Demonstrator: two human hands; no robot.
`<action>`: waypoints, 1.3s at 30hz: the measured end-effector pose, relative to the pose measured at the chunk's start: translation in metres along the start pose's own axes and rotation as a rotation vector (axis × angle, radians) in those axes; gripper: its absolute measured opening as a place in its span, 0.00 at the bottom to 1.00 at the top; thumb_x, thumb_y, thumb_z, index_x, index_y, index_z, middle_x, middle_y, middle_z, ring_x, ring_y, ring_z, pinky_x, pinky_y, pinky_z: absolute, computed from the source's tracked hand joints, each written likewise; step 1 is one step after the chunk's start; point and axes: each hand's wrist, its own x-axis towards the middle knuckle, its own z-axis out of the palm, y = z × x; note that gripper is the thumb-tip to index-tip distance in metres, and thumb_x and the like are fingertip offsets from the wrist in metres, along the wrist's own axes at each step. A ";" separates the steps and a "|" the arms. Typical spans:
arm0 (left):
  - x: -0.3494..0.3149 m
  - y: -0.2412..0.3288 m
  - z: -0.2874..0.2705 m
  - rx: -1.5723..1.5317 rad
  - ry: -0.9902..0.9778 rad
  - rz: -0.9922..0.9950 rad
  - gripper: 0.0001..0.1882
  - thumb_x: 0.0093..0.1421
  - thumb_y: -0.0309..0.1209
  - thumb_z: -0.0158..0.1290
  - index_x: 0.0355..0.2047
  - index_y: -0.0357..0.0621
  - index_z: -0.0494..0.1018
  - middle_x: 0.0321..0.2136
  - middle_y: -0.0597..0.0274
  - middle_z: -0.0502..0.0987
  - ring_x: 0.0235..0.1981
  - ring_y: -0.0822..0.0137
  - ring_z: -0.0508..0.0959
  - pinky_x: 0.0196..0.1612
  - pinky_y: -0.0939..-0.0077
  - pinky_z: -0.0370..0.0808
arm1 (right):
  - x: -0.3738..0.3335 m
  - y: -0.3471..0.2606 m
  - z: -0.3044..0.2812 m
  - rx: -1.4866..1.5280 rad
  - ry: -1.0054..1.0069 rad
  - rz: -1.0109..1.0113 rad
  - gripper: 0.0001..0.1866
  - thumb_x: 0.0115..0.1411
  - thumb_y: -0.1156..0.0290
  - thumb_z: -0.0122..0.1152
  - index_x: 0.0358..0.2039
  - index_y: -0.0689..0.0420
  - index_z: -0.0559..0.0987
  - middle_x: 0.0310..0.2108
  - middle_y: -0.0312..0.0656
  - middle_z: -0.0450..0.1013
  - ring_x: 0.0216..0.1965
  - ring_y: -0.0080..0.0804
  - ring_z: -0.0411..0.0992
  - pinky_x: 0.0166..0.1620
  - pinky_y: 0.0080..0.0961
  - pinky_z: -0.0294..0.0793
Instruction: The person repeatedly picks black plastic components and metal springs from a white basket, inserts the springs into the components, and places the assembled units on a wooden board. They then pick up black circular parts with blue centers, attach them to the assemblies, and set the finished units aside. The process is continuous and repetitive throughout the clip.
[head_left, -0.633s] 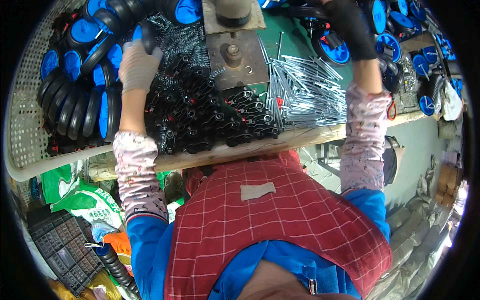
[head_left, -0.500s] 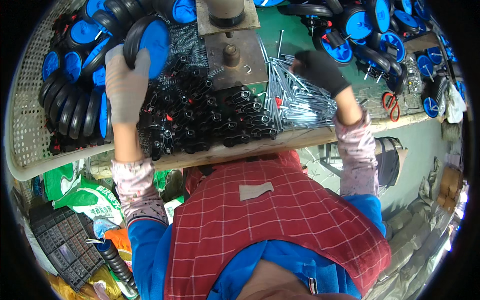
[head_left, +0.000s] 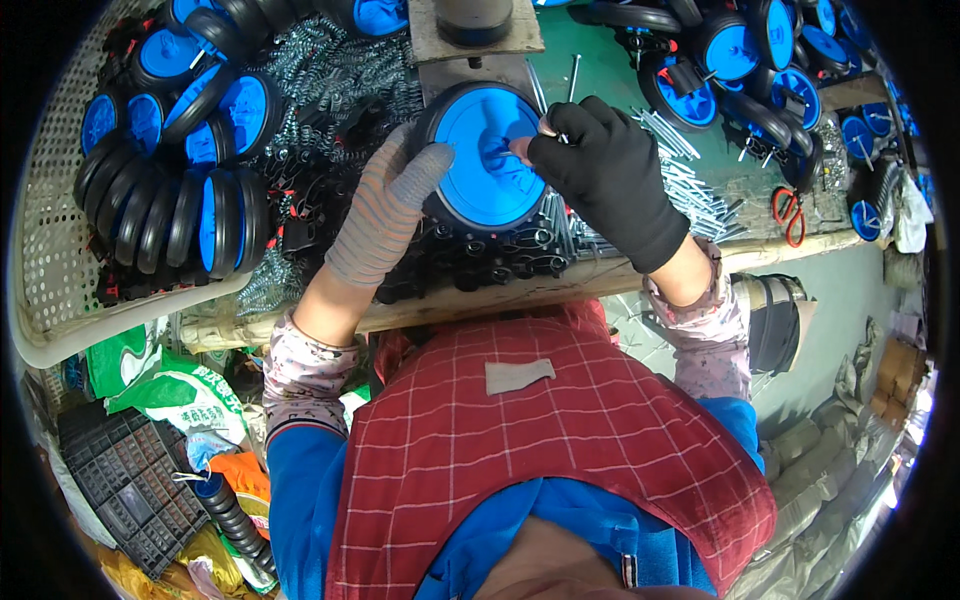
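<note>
My left hand [head_left: 385, 200], in a grey striped glove, grips a blue wheel [head_left: 470, 175] with a black tyre by its left rim, thumb on the blue face. The wheel is held up over the bench with its face toward me. My right hand [head_left: 605, 175], in a black glove with bare fingertips, is closed in a pinch at the wheel's hub. A thin metal rod [head_left: 504, 154] shows between its fingertips and the hub; most of it is hidden. Behind the wheel and right hand lies a pile of long metal rods [head_left: 690, 190].
A press-like metal tool [head_left: 475, 20] stands behind the wheel. Black plastic fittings [head_left: 520, 262] and springs [head_left: 330, 75] cover the bench's left part. A perforated basket [head_left: 50, 260] holds several wheels. More wheels [head_left: 730, 50] and red-handled scissors [head_left: 788, 215] lie at right.
My left hand has brought the wheel rightward from the basket to in front of the press-like tool. My right hand has left the rod pile and come to the hub with a rod.
</note>
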 end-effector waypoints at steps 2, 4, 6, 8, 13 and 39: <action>0.001 0.002 -0.005 0.034 -0.018 0.022 0.24 0.64 0.40 0.57 0.55 0.39 0.70 0.48 0.60 0.76 0.47 0.71 0.76 0.50 0.75 0.76 | 0.015 -0.002 -0.005 -0.097 0.008 -0.158 0.13 0.50 0.66 0.73 0.38 0.46 0.85 0.39 0.35 0.75 0.38 0.35 0.74 0.36 0.31 0.75; 0.005 0.004 -0.009 0.055 -0.050 0.052 0.23 0.66 0.40 0.56 0.55 0.39 0.70 0.49 0.59 0.76 0.49 0.70 0.77 0.51 0.74 0.76 | 0.030 -0.007 -0.007 0.128 -0.017 -0.217 0.26 0.54 0.52 0.67 0.50 0.53 0.80 0.51 0.43 0.72 0.51 0.46 0.72 0.51 0.39 0.73; 0.006 0.006 -0.011 0.541 -0.126 0.383 0.22 0.68 0.40 0.53 0.56 0.38 0.70 0.50 0.58 0.76 0.51 0.67 0.77 0.52 0.71 0.77 | 0.041 -0.011 -0.008 0.506 -0.038 -0.181 0.35 0.56 0.44 0.64 0.57 0.57 0.76 0.57 0.49 0.69 0.57 0.51 0.69 0.57 0.44 0.71; 0.009 0.010 -0.009 0.409 -0.206 0.350 0.22 0.70 0.40 0.50 0.57 0.38 0.69 0.50 0.57 0.76 0.52 0.65 0.77 0.54 0.69 0.78 | 0.043 -0.016 -0.012 0.420 -0.136 -0.206 0.49 0.54 0.36 0.60 0.65 0.62 0.66 0.64 0.54 0.63 0.62 0.55 0.64 0.63 0.50 0.64; 0.025 0.018 -0.007 -0.016 -0.482 0.003 0.23 0.70 0.44 0.48 0.56 0.38 0.71 0.49 0.51 0.78 0.49 0.59 0.80 0.52 0.65 0.80 | 0.003 -0.004 -0.020 0.166 -0.098 0.018 0.46 0.43 0.60 0.75 0.63 0.53 0.67 0.50 0.47 0.74 0.52 0.48 0.74 0.65 0.48 0.65; 0.071 0.018 0.003 0.386 -0.041 -0.225 0.25 0.60 0.39 0.64 0.51 0.36 0.72 0.40 0.56 0.80 0.40 0.63 0.82 0.42 0.68 0.83 | -0.058 0.036 0.067 0.165 0.611 0.421 0.27 0.53 0.91 0.57 0.52 0.54 0.77 0.33 0.51 0.74 0.33 0.49 0.74 0.33 0.34 0.72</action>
